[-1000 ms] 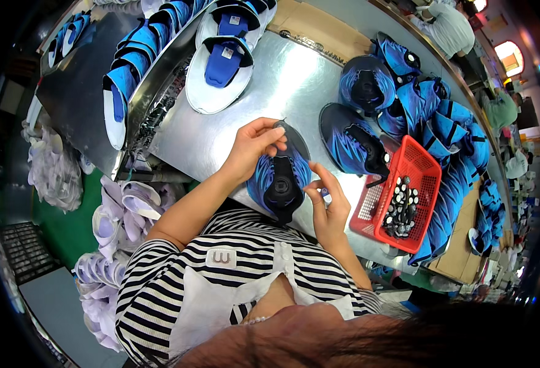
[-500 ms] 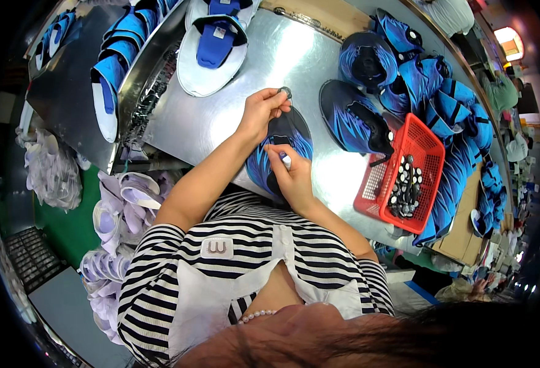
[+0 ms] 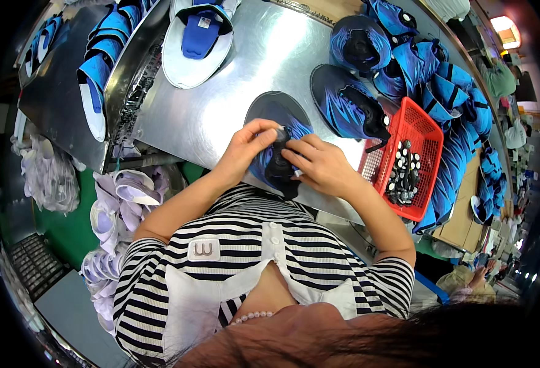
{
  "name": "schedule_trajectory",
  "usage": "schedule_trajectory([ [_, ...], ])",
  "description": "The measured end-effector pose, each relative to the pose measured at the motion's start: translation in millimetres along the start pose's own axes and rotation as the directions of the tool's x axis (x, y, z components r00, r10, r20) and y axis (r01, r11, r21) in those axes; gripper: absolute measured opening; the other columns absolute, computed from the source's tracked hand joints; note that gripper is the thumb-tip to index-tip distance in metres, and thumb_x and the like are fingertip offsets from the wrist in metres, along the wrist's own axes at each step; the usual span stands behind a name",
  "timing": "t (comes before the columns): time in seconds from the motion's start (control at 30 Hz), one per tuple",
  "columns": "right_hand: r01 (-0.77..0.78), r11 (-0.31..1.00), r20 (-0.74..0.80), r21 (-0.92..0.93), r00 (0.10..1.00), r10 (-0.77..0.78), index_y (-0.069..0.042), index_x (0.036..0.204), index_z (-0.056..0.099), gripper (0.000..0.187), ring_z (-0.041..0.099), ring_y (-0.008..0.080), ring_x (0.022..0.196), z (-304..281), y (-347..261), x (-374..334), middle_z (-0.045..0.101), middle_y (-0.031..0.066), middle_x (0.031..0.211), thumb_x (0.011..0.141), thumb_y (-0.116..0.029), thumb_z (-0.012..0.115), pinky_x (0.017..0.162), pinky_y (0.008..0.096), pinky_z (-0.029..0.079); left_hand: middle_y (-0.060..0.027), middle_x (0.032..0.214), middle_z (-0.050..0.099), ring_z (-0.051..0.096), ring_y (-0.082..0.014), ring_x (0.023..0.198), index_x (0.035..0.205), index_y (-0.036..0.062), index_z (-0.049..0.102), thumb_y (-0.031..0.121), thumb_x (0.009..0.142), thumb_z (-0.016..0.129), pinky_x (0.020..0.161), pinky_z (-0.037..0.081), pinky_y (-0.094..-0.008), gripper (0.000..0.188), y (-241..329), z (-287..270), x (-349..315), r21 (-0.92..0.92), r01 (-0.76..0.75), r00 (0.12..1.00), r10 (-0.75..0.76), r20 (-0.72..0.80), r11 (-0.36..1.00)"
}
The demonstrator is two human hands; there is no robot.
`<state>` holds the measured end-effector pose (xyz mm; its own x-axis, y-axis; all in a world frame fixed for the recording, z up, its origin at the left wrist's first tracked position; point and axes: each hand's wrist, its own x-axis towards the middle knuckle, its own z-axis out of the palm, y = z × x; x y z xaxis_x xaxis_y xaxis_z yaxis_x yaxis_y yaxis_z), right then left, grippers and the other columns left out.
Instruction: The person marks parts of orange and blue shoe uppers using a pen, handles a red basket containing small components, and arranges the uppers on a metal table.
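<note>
A black-and-blue shoe upper (image 3: pixel 274 104) lies on the metal table in front of me, its toe pointing away. Over its throat my left hand (image 3: pixel 248 147) is closed, thumb and forefinger pinching a small dark round knob (image 3: pixel 280 136), partly hidden by the fingertips. My right hand (image 3: pixel 322 162) meets it from the other side, fingers curled at the upper's opening. A small white-ended thing (image 3: pixel 297 173) shows under its fingers; the rest is covered by the hand. Another black-and-blue shoe upper (image 3: pixel 343 101) sits just to the right.
At the right stands a red plastic basket (image 3: pixel 430 159) with several dark and white round knobs (image 3: pixel 405 175). Blue uppers (image 3: pixel 414 67) are heaped behind it. A white-and-blue upper (image 3: pixel 190 58) lies at the back left, near the metal table's edge (image 3: pixel 159 138). Pale uppers (image 3: pixel 107 214) hang below left.
My left hand has come down from beyond the toe, bringing the knob to the upper's throat. My right hand has turned and shifted right, its elbow swinging outward.
</note>
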<state>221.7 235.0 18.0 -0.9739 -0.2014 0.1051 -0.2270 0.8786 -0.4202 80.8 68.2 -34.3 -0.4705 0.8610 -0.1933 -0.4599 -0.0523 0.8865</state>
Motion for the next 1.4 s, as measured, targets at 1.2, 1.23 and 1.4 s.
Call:
schedule_trajectory([
  [1.2,-0.192,0.932,-0.530,0.308,0.779,0.335,-0.007,0.108,0.065,0.049,0.058,0.0271,0.098,69,19,14,0.065,0.0062,0.109,0.060,0.002,0.069,0.081,0.0357,0.049,-0.0143,0.105,0.065,0.061,-0.0314,0.100,0.106,-0.0008,0.064,0.017,0.077,0.073,0.091,0.047,-0.0394,0.035,-5,-13,13,0.853,-0.477,0.826,0.437,0.355,0.210],
  [1.23,-0.196,0.898,-0.521,0.393,0.758,0.393,-0.007,0.112,0.063,0.051,0.056,0.0262,0.102,63,16,12,0.063,0.0070,0.115,0.062,0.001,0.071,0.085,0.0357,0.048,-0.0137,0.113,0.063,0.059,-0.0327,0.106,0.108,0.0010,0.064,0.018,0.078,0.072,0.091,0.046,-0.0407,0.036,2,-13,5,0.816,-0.486,0.834,0.445,0.327,0.313],
  [1.4,-0.316,0.435,-0.246,0.843,0.492,0.835,-0.005,0.115,0.060,0.051,0.059,0.0207,0.088,73,3,-61,0.062,0.0077,0.111,0.067,0.002,0.076,0.077,0.0289,0.048,-0.0082,0.112,0.062,0.059,-0.0281,0.103,0.107,0.0052,0.065,0.021,0.074,0.076,0.087,0.046,-0.0405,0.038,13,-44,-51,0.772,-0.620,0.703,0.538,0.465,0.142],
])
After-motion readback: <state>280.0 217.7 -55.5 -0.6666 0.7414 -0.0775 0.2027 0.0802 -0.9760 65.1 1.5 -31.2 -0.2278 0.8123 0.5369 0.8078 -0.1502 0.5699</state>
